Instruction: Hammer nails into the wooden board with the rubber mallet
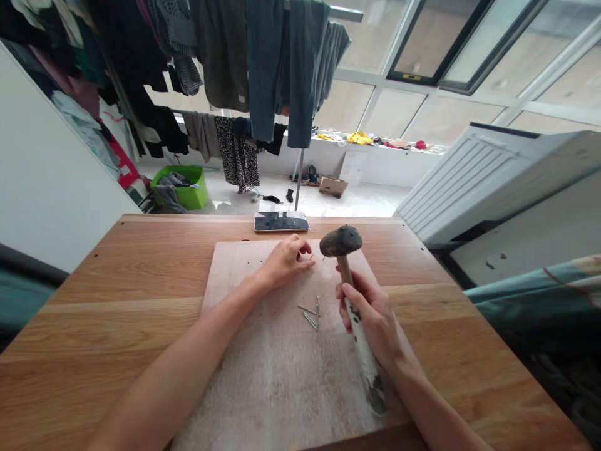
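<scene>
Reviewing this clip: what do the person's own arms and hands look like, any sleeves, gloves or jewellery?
Both forearms are bare up to the frame edge, no sleeves showing. The left hand and right hand wear no gloves, and no rings, watch or bands can be seen.

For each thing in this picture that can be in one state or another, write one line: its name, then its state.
Wooden-handled hammer with dark head: raised, gripped by right hand.
Thin metal nail: pinched in left hand, tip by the pale wooden board.
Loose silver nails: lying flat on the board.
Black-screened phone: flat on the brown wooden table, screen dark.
Green plastic basket: holding clothes.
</scene>
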Action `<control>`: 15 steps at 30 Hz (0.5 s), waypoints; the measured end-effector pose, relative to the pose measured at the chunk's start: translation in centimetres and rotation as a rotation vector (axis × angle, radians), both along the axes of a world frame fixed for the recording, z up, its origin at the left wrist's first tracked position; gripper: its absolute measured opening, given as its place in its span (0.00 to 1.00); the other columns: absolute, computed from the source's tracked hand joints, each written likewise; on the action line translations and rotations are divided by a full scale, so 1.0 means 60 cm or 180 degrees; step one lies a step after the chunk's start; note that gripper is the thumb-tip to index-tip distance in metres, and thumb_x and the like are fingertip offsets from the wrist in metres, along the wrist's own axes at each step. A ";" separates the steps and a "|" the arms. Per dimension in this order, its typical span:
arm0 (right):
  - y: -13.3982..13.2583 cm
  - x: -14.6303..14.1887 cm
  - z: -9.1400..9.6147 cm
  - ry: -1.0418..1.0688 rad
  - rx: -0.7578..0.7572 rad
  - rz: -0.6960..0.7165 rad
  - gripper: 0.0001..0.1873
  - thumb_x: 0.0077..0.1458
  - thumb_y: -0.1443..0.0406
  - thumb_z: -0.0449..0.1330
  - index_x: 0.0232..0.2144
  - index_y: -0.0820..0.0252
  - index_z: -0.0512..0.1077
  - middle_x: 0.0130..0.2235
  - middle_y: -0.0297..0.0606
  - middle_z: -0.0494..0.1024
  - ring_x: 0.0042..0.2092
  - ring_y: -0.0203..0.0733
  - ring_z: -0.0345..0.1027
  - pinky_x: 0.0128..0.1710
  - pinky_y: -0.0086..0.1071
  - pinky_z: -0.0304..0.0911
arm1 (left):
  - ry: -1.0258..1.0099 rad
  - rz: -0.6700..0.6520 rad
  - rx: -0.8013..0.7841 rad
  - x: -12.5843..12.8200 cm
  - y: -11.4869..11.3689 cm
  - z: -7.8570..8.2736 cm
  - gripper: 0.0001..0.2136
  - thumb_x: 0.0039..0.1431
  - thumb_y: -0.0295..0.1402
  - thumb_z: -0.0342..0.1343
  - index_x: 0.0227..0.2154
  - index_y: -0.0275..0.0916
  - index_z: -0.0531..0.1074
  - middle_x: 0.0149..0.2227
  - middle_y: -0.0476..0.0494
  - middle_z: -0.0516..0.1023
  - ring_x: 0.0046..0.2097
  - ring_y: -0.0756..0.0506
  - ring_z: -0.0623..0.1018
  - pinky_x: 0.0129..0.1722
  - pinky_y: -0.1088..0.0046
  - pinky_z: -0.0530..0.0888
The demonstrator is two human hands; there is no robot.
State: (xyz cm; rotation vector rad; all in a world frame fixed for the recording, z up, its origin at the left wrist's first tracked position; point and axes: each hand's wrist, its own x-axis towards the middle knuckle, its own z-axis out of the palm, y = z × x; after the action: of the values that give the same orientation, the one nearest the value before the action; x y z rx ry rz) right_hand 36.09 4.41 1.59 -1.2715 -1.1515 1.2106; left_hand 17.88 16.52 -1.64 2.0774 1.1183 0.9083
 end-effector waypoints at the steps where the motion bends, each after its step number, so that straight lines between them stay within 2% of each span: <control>1: 0.000 -0.001 -0.001 0.0035 0.0021 -0.0055 0.17 0.58 0.53 0.62 0.44 0.59 0.72 0.30 0.29 0.70 0.17 0.28 0.59 0.12 0.25 0.54 | 0.0055 -0.0046 0.0054 -0.004 -0.003 0.010 0.06 0.55 0.28 0.65 0.34 0.36 0.74 0.34 0.49 0.71 0.33 0.49 0.73 0.34 0.72 0.70; 3: 0.001 -0.001 -0.001 0.0074 0.0051 -0.0145 0.18 0.59 0.54 0.62 0.46 0.58 0.72 0.29 0.29 0.70 0.17 0.28 0.58 0.13 0.24 0.54 | 0.0250 -0.0367 0.0148 -0.011 -0.013 0.036 0.07 0.54 0.25 0.63 0.35 0.37 0.72 0.34 0.49 0.71 0.34 0.49 0.72 0.34 0.73 0.69; 6: 0.001 0.002 -0.003 0.0110 0.0027 -0.0203 0.17 0.60 0.54 0.62 0.46 0.58 0.72 0.29 0.29 0.71 0.17 0.28 0.57 0.12 0.25 0.53 | 0.0884 -0.1279 0.0096 -0.012 -0.042 0.076 0.08 0.54 0.23 0.60 0.37 0.40 0.74 0.36 0.49 0.73 0.35 0.48 0.73 0.33 0.73 0.67; 8: 0.001 0.006 -0.005 0.0117 0.0008 -0.0173 0.16 0.60 0.54 0.62 0.44 0.58 0.72 0.29 0.30 0.72 0.17 0.29 0.58 0.13 0.25 0.54 | 0.1407 -0.1636 0.0098 -0.005 -0.064 0.089 0.09 0.54 0.25 0.61 0.38 0.41 0.75 0.38 0.47 0.75 0.36 0.46 0.73 0.32 0.71 0.66; 11: 0.001 0.009 -0.008 0.0112 0.0017 -0.0124 0.15 0.60 0.54 0.62 0.44 0.58 0.72 0.28 0.29 0.72 0.18 0.30 0.58 0.13 0.25 0.54 | 0.1855 -0.1701 0.0175 0.013 -0.088 0.085 0.07 0.53 0.24 0.60 0.34 0.41 0.75 0.36 0.44 0.75 0.34 0.45 0.73 0.31 0.69 0.65; 13: 0.002 0.010 -0.008 0.0126 0.0002 -0.0113 0.15 0.60 0.55 0.62 0.43 0.58 0.72 0.27 0.29 0.71 0.18 0.30 0.58 0.13 0.25 0.53 | 0.1901 -0.1628 0.0181 0.022 -0.095 0.074 0.06 0.51 0.23 0.61 0.28 0.41 0.73 0.33 0.44 0.74 0.32 0.45 0.71 0.31 0.68 0.65; 15: 0.003 0.010 -0.008 0.0148 0.0006 -0.0067 0.13 0.60 0.55 0.62 0.40 0.58 0.71 0.25 0.28 0.70 0.18 0.30 0.58 0.13 0.25 0.54 | 0.1852 -0.1542 0.0212 0.026 -0.096 0.067 0.09 0.49 0.23 0.64 0.22 0.41 0.70 0.30 0.44 0.73 0.30 0.45 0.69 0.30 0.67 0.65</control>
State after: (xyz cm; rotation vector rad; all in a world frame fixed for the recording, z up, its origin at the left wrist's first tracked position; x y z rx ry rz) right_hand 36.69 4.60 1.12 -1.2450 -1.1029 1.2172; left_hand 19.46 10.73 2.41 2.5892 0.7789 0.1051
